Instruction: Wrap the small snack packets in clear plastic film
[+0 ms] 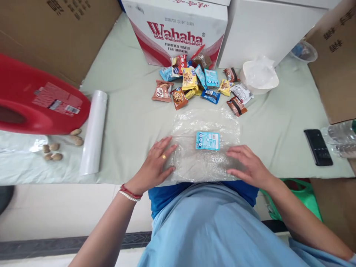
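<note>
A clear plastic sheet (194, 163) lies spread on the cloth-covered table in front of me, wrinkled and shiny. On its middle rests a small light-blue snack packet (207, 141) with a barcode, lying flat. My left hand (158, 161) is at the sheet's left edge, fingers apart, a ring on one finger. Across from it, my right hand (247, 165) hovers or rests at the right edge with thumb and fingers spread. Neither hand touches the packet. Whether the fingertips press on the plastic is hard to tell.
Beyond the sheet lies a pile of wrapped snacks (190, 78), before a Wahaha carton (178, 33). A white bowl (260, 78) holds crumpled plastic. Leftward are a plastic roll (94, 133), a red jug (41, 98) and several nuts (52, 147); rightward, a phone (318, 147) and bottles (343, 131).
</note>
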A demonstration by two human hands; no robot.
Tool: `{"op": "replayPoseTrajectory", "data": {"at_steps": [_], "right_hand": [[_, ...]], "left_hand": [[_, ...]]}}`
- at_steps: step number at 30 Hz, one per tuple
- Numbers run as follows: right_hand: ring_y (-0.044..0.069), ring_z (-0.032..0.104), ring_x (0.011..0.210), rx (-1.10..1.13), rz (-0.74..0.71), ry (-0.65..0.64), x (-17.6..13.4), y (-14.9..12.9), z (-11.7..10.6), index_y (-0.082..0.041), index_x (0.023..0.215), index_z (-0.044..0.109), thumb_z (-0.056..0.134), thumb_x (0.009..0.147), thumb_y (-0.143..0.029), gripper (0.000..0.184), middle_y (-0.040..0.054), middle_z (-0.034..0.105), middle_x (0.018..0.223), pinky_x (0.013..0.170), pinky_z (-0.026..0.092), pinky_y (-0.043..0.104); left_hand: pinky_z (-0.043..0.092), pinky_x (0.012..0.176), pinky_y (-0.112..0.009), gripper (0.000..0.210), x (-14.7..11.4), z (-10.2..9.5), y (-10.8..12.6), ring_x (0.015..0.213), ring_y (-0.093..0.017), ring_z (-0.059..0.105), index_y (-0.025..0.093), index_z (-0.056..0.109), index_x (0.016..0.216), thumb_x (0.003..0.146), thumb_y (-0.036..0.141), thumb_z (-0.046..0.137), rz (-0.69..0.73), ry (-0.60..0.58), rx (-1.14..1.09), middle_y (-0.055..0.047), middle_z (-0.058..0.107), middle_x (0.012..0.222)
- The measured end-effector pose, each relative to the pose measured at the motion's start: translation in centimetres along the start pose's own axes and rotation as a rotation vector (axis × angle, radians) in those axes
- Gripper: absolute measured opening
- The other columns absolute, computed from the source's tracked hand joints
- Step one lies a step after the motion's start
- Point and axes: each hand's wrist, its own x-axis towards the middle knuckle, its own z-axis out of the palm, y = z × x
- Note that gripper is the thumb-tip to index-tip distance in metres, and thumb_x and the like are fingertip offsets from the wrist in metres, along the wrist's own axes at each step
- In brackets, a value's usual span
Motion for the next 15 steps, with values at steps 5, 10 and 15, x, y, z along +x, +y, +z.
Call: {"op": "replayPoseTrajectory", "data": {"at_steps": [5, 10, 15], "right_hand": [[0.032, 0.063, 0.13, -0.033, 0.029, -0.043, -5.4, 0.3, 3.1, -0.029, 0.147, 0.058, 0.071, 0.1, -0.034, 0.049, 0.0158, 0.064, 0.141, 0.107, 0.058, 0.055], [0.03, 0.069, 0.121, 0.037, 0.082, 0.043, -6.2, 1.1, 4.0, -0.031, 0.123, 0.074, 0.061, 0.103, -0.024, 0.025, 0.0129, 0.071, 0.132, 0.099, 0.062, 0.055], [0.026, 0.074, 0.106, 0.184, 0.056, 0.05, -4.2, 1.7, 1.5, -0.035, 0.122, 0.075, 0.058, 0.105, -0.025, 0.026, 0.0078, 0.079, 0.114, 0.093, 0.064, 0.047]], "left_hand": [[0.013, 0.135, -0.064, 0.041, -0.9, 0.2, 0.2, 0.16, -0.029, 0.037, 0.035, 0.073, 0.124, 0.096, 0.014, 0.052, 0.149, 0.054, 0.031, 0.0, 0.064, 0.153], [0.029, 0.133, -0.058, 0.039, -1.8, -0.2, -0.5, 0.143, -0.025, 0.059, 0.029, 0.07, 0.129, 0.095, 0.018, 0.052, 0.104, -0.118, -0.112, -0.006, 0.068, 0.147], [0.025, 0.133, -0.061, 0.028, -1.6, -0.1, -0.4, 0.145, -0.029, 0.057, 0.03, 0.071, 0.124, 0.1, 0.041, 0.062, 0.044, -0.163, -0.15, -0.008, 0.064, 0.152]]}}
